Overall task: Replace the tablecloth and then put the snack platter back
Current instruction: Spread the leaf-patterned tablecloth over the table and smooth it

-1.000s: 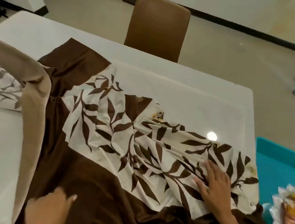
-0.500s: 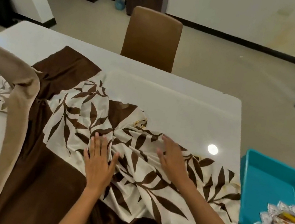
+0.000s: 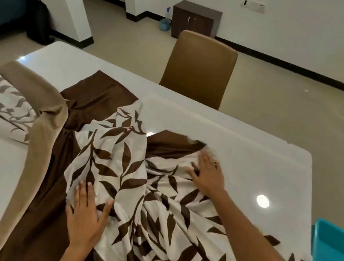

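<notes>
Both hands flat, fingers released: left hand (image 3: 85, 218) at 7 o'clock, right hand (image 3: 208, 174) at 2 o'clock | risk: bunched tablecloth (image 3: 135, 181) slides off glossy tabletop (image 3: 254, 148) if pushed unevenly

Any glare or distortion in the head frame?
Head view: round lamp glare on the glossy white table, a fainter glint at its far-left corner; wide-angle lens bows the table edges; both hands and the tablecloth look sharp.

brown chair (image 3: 198, 68), dark cabinet (image 3: 195, 20), black backpack (image 3: 38, 21), teal tray (image 3: 339, 256)

Brown-and-cream leaf-print tablecloth (image 3: 128, 168), white table (image 3: 243, 147), teal tray (image 3: 336, 256).
</notes>
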The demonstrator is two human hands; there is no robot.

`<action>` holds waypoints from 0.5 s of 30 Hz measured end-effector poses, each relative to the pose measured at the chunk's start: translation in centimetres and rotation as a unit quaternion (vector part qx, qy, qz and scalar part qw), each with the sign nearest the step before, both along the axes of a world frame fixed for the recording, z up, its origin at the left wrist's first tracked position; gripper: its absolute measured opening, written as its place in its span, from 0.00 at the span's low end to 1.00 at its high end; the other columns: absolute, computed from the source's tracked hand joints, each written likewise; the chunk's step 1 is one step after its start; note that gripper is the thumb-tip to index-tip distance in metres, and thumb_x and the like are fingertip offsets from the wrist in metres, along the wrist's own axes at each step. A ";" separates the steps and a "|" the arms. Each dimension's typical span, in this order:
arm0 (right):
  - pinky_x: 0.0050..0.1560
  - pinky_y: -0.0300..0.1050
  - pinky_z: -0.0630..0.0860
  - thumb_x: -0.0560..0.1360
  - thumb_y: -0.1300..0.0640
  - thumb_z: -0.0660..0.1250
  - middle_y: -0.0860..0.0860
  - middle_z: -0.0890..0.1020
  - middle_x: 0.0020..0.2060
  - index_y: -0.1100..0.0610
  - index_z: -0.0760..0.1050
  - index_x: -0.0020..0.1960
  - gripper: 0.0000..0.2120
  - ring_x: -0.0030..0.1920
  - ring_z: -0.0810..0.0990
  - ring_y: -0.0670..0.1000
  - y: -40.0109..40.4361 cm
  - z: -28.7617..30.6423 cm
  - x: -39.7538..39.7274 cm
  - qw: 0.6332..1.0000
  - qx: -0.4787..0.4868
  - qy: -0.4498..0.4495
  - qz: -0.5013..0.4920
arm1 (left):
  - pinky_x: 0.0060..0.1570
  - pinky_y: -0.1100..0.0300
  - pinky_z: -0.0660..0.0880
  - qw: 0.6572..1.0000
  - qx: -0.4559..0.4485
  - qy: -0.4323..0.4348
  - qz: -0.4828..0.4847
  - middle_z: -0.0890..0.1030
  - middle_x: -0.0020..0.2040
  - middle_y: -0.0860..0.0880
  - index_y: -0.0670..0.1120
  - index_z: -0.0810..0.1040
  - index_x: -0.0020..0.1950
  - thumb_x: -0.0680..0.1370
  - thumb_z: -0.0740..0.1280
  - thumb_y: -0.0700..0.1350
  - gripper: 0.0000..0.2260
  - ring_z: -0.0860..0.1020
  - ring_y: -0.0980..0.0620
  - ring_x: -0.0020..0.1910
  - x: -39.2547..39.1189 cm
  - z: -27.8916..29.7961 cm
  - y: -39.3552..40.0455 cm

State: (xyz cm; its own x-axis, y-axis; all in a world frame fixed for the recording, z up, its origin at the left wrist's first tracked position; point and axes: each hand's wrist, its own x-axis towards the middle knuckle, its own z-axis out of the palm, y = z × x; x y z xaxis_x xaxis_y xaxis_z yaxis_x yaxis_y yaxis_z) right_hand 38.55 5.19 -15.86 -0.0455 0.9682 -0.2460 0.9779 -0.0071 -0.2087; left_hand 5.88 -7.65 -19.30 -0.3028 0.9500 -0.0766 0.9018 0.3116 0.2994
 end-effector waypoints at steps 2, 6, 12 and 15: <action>0.74 0.50 0.44 0.73 0.28 0.39 0.52 0.48 0.77 0.57 0.45 0.77 0.43 0.76 0.47 0.51 1.2 0.0 4.3 0.996 -0.006 -0.026 -0.088 | 0.71 0.43 0.50 1.000 -0.009 0.007 0.000 0.52 0.78 0.45 0.44 0.52 0.77 0.73 0.39 0.72 0.43 0.49 0.48 0.77 -0.1 -0.3 0.1; 0.72 0.57 0.53 0.76 0.33 0.45 0.63 0.61 0.72 0.66 0.56 0.73 0.41 0.72 0.59 0.60 2.5 0.9 10.9 0.941 -0.032 -0.135 -0.310 | 0.71 0.42 0.54 1.000 0.001 -0.009 0.019 0.54 0.77 0.43 0.43 0.53 0.77 0.72 0.39 0.73 0.43 0.52 0.45 0.76 0.5 -0.6 0.4; 0.72 0.56 0.57 0.80 0.46 0.53 0.58 0.61 0.73 0.58 0.59 0.74 0.26 0.74 0.58 0.57 2.9 1.5 2.6 0.978 0.150 0.009 -0.145 | 0.73 0.56 0.36 0.992 0.096 -0.048 -0.064 0.47 0.78 0.44 0.41 0.49 0.77 0.76 0.45 0.67 0.39 0.44 0.49 0.77 2.8 2.1 4.4; 0.74 0.59 0.49 0.78 0.39 0.42 0.50 0.53 0.76 0.47 0.52 0.76 0.28 0.76 0.49 0.51 4.0 0.6 -1.2 0.996 0.076 0.034 0.021 | 0.73 0.55 0.36 0.987 0.132 -0.027 -0.088 0.47 0.78 0.46 0.44 0.48 0.78 0.77 0.46 0.66 0.36 0.44 0.50 0.77 2.4 3.7 9.8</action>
State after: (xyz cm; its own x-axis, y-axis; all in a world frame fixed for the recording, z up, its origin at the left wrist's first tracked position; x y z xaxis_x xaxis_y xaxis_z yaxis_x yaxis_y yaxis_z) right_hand 37.34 9.16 -15.30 -0.0985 0.9909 -0.0913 0.9601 0.0705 -0.2706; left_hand 8.24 2.19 -15.63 -0.1330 0.9767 0.1686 0.9158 0.0560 0.3977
